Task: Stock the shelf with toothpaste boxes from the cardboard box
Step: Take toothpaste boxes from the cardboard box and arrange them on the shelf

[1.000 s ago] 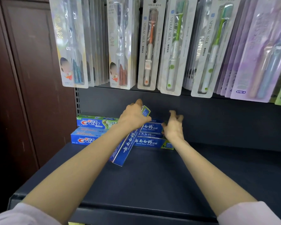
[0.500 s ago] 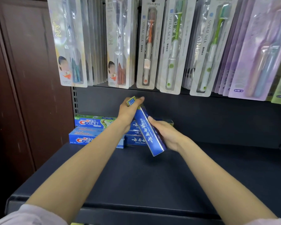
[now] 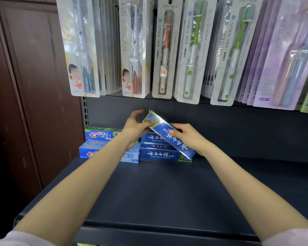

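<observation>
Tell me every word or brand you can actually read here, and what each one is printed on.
"Crest": upper light-blue toothpaste box at the left of the shelf.
"SPIRAL SILK": orange toothbrush pack and green toothbrush pack hanging above.
"云南白药": dark-blue stacked box; its small English line is too blurred to read.
The same characters appear upside down on the tilted box held by the left hand and right hand.
The other hanging packs' print is unreadable.

A dark reddish-brown wooden panel (image 3: 30,96) fills the left side, scuffed in places. Beside it stands a dark grey metal back wall (image 3: 220,132) with a slotted upright (image 3: 85,112) at its left edge. Packaged toothbrushes (image 3: 190,50) hang in rows above.
</observation>
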Demonstrator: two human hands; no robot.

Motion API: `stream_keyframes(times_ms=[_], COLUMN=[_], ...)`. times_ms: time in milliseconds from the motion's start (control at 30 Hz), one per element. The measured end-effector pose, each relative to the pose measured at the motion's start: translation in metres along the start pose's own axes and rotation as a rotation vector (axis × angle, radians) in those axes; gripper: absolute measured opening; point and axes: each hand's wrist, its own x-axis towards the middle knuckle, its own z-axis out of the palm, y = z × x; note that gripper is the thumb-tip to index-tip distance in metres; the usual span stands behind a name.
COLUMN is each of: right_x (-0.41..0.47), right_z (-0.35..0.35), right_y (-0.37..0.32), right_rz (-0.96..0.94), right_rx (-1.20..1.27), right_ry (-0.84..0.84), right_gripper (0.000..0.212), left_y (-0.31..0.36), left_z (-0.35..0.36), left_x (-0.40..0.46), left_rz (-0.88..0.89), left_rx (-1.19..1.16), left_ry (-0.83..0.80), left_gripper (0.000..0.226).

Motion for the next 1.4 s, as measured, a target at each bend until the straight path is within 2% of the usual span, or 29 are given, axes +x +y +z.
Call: stream_keyframes(times_ms=[67,100,167,200,267,333,433,467,533,600,633,800,933,1233,1400], right_x=[0.004,0.007,0.010,0.011,0.011,0.007,-0.002,-0.002,0.001,0.006,0.007,0.011,0.013,0.013,-0.004], right_z=[0.007,0.011,0.016,0.017,0.015,0.012,0.009,0.008,0.006,0.005,0.004,0.002,0.009,0.016,0.018], right_y=[0.001,0.002,0.002,0.001,0.002,0.002,0.002,0.004,0.009,0.015,0.017,0.026,0.040,0.036,0.031], right_rz=[0.036,0.077,0.146,0.152,0.126,0.083,-0.053,-0.106,-0.186,-0.170,-0.141,-0.096,-0.025,0.035,-0.031], right_rx=[0.168,0.278,0.422,0.417,0.206,-0.083,-0.434,-0.579,-0.770,-0.787,-0.771,-0.724,-0.707,-0.750,-0.690], right_ry=[0.086,0.123,0.189,0.230,0.355,0.508,0.679,0.665,0.482,0.273,0.219,0.260,0.167,0.153,0.223], right_gripper=[0.029,0.030,0.035,0.037,0.046,0.068,0.091,0.092,0.080,0.063,0.056,0.046,0.049,0.054,0.053], left_y=[0.000,-0.001,-0.003,-0.002,0.000,0.006,0.013,0.013,0.011,0.006,0.003,-0.004,-0.013,-0.023,-0.028], left_z=[0.001,0.003,0.008,0.010,0.009,0.005,0.002,0.002,0.003,0.004,0.006,0.013,0.006,0.005,0.009], left_x=[-0.001,-0.003,-0.007,-0.007,-0.003,0.001,0.006,0.008,0.013,0.019,0.020,0.022,0.022,0.015,0.002], left_rz=[-0.075,-0.110,-0.114,-0.082,0.002,0.086,0.225,0.270,0.306,0.322,0.329,0.398,0.347,0.332,0.478], left_rx=[0.006,0.110,0.327,0.377,0.424,0.555,0.970,1.091,1.210,1.269,1.291,1.393,1.558,1.554,1.474], left_ry=[-0.095,-0.178,-0.292,-0.294,-0.255,-0.259,-0.331,-0.352,-0.383,-0.380,-0.369,-0.240,-0.247,-0.221,-0.081], left_gripper=[0.062,0.063,0.056,0.054,0.055,0.057,0.057,0.056,0.054,0.052,0.051,0.048,0.053,0.055,0.046])
